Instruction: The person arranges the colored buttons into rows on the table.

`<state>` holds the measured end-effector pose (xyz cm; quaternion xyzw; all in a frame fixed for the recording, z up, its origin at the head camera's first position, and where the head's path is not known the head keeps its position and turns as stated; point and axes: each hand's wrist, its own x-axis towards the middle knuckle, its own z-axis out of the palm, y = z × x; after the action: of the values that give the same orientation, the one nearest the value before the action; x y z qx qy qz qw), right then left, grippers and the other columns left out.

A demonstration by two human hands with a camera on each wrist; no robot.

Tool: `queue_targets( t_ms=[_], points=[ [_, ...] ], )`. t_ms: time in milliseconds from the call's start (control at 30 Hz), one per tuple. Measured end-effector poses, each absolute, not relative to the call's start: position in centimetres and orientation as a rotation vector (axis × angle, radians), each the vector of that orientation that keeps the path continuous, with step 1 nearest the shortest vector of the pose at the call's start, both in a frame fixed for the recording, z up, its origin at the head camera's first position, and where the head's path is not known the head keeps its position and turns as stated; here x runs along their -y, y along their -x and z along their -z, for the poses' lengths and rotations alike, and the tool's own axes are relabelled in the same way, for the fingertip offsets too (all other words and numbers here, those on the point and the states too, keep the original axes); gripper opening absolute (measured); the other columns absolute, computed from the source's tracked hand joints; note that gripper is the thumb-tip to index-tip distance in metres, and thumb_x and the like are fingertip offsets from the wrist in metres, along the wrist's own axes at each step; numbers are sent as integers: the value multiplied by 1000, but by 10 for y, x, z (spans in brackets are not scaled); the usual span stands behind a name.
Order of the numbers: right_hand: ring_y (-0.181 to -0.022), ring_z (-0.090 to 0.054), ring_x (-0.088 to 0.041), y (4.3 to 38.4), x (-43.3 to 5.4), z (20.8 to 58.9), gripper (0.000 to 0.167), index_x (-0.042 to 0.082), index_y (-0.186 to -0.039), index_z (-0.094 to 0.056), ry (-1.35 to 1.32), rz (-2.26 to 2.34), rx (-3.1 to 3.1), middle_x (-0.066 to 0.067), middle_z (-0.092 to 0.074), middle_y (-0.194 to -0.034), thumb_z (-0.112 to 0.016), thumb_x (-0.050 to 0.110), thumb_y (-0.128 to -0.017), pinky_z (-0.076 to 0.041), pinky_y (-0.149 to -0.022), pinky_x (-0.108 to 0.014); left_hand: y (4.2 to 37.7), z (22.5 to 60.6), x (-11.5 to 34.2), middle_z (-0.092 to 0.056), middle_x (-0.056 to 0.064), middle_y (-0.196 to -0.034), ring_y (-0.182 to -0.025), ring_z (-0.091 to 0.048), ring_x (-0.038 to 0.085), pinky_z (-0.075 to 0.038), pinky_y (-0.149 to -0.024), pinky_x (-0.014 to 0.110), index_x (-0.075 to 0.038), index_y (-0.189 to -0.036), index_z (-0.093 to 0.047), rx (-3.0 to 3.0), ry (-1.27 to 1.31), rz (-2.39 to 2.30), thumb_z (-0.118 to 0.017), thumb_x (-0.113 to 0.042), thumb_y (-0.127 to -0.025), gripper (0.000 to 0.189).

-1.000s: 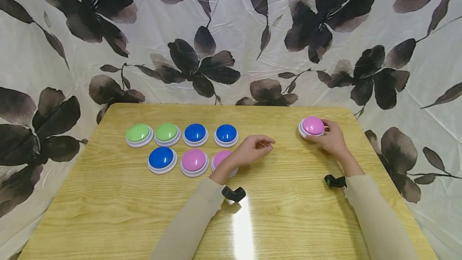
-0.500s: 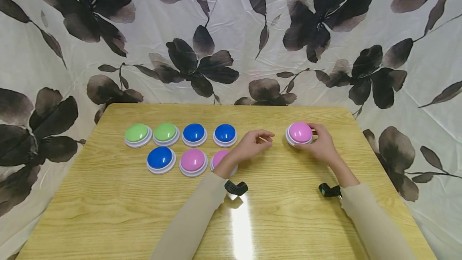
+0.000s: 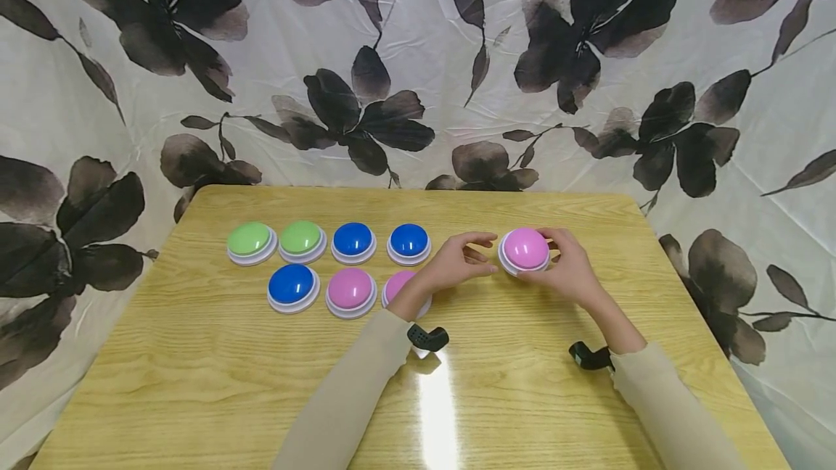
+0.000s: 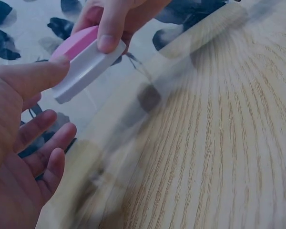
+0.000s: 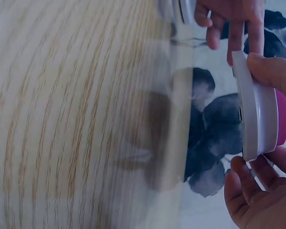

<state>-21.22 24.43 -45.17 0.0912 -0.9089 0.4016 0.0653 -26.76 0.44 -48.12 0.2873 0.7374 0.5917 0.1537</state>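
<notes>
My right hand [image 3: 565, 267] grips a pink push button [image 3: 526, 248] by its round white base, thumb on the near side and fingers behind. In the right wrist view the button's white base [image 5: 252, 109] is held above the table, its underside toward the left. My left hand [image 3: 457, 264] reaches toward it with parted, loosely bent fingers; in the left wrist view its thumb [image 4: 43, 78] overlaps the button's edge. Beneath my left wrist lies another pink push button [image 3: 398, 286], partly hidden by the forearm.
On the wooden table [image 3: 261, 383] stand two green buttons [image 3: 249, 239], two blue buttons [image 3: 353, 239] in a back row, and a blue button [image 3: 291, 284] and a pink button [image 3: 349, 289] in front of them. A flower-patterned cloth [image 3: 457, 78] hangs behind the table.
My right hand has carried the pink push button leftward and slightly nearer, up close to my left hand. The left hand has stayed about in place, its fingers spreading a little. The standing buttons have not moved.
</notes>
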Motion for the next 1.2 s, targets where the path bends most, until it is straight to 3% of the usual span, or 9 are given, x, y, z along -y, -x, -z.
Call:
queue_targets(
  t_ms=[333, 567, 700, 1200],
  points=[
    [-107, -49, -27, 203, -231, 448, 82, 6, -132, -53, -350, -1244, 2756, -12, -51, -122, -93, 27, -64, -46, -83, -47, 267, 480, 0, -56, 7, -127, -103, -62, 27, -52, -89, 37, -9, -141, -50, -2044, -878, -1706, -82, -12, -79, 70],
    [-104, -51, -25, 198, -224, 446, 81, 7, -130, -55, -401, -1245, 2739, -10, -53, -121, -94, 28, -62, -46, -80, -44, 265, 477, 6, -55, 5, -132, -101, -62, 18, -51, -91, 43, -9, -142, -48, -2023, -916, -1671, -83, -10, -78, 73],
    [-105, -50, -24, 194, -218, 443, 81, 8, -130, -55, -417, -1258, 2748, -9, -52, -121, -94, 28, -62, -46, -80, -45, 263, 475, 12, -55, 3, -135, -103, -61, 19, -51, -90, 41, -11, -141, -50, -2052, -940, -1632, -85, -12, -75, 75],
    [-105, -51, -23, 181, -196, 441, 80, 10, -129, -57, -495, -1307, 2727, -6, -54, -120, -95, 29, -61, -47, -80, -44, 249, 466, 37, -56, -6, -128, -105, -58, 11, -49, -90, 42, -18, -135, -56, -2235, -1067, -1478, -89, -28, -72, 72]
  ],
)
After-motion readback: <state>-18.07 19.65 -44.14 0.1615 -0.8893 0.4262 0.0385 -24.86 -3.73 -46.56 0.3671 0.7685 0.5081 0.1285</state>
